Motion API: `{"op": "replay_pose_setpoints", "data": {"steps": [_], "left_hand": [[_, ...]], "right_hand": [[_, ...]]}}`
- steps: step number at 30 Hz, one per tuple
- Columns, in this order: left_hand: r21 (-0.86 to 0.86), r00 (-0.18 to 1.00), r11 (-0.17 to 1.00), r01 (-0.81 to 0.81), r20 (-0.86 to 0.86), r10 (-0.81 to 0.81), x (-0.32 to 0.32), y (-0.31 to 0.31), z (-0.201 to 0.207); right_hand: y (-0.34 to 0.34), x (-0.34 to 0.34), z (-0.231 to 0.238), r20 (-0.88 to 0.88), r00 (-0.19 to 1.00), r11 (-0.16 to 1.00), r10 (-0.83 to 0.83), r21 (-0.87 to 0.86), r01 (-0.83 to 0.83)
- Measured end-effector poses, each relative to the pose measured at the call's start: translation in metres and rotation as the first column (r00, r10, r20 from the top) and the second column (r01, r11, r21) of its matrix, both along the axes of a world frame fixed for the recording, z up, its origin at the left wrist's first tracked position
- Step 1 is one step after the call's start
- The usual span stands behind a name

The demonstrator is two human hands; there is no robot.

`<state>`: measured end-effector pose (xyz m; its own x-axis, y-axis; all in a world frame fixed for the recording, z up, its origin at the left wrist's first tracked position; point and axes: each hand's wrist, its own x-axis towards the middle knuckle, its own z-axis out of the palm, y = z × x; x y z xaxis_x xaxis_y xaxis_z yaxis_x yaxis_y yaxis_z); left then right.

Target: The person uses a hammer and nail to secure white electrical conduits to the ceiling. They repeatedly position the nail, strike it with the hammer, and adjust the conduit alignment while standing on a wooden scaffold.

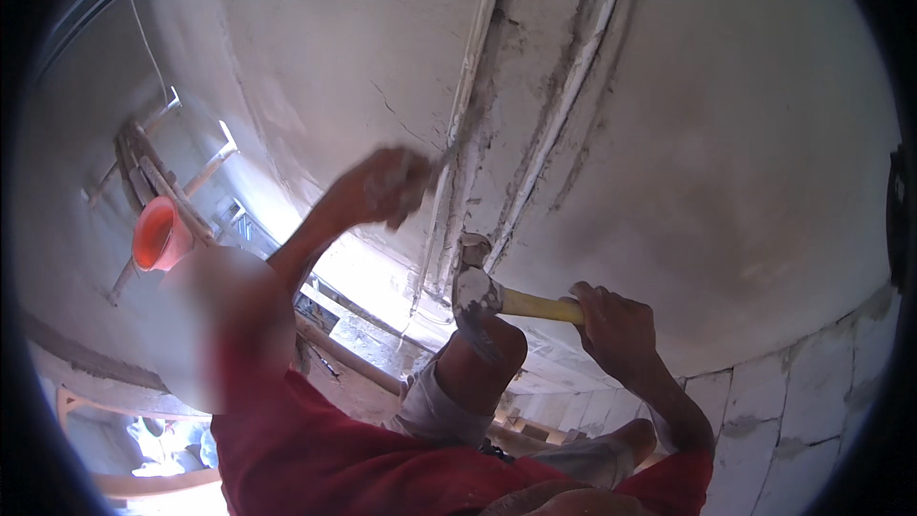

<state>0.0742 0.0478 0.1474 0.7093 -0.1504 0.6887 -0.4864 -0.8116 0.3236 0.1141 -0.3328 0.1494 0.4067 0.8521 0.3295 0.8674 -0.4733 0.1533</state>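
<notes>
My right hand (619, 327) is wrapped round the yellow handle of a claw hammer (478, 291). The hammer's dusty head is above my bent knee, beside the lower end of the wall channels. My left hand (390, 186) is raised at the wall, its fingers curled and smeared by motion. Something thin and dark shows at its fingertips, against the left pale strip (468, 67), but its kind is unclear. A second pale strip (564, 110) runs slanting to the right of it. Rough, chipped grooves follow both strips in the plastered wall (726, 134).
At the left, an orange bucket (160, 234) stands by wooden poles (143, 167) near a bright opening. A round pole (353, 355) lies beyond my left arm. Pale block masonry (764, 420) fills the lower right, and a cable (138, 19) hangs at upper left.
</notes>
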Motion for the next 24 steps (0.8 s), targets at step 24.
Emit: {"op": "replay_pose_setpoints", "data": {"steps": [24], "left_hand": [[-0.734, 0.560, -0.492, 0.467, 0.677, -0.478, 0.048, -0.148, 0.073]], "right_hand": [[-0.006, -0.018, 0.030, -0.488, 0.728, 0.403, 0.482, 0.861, 0.310]]}}
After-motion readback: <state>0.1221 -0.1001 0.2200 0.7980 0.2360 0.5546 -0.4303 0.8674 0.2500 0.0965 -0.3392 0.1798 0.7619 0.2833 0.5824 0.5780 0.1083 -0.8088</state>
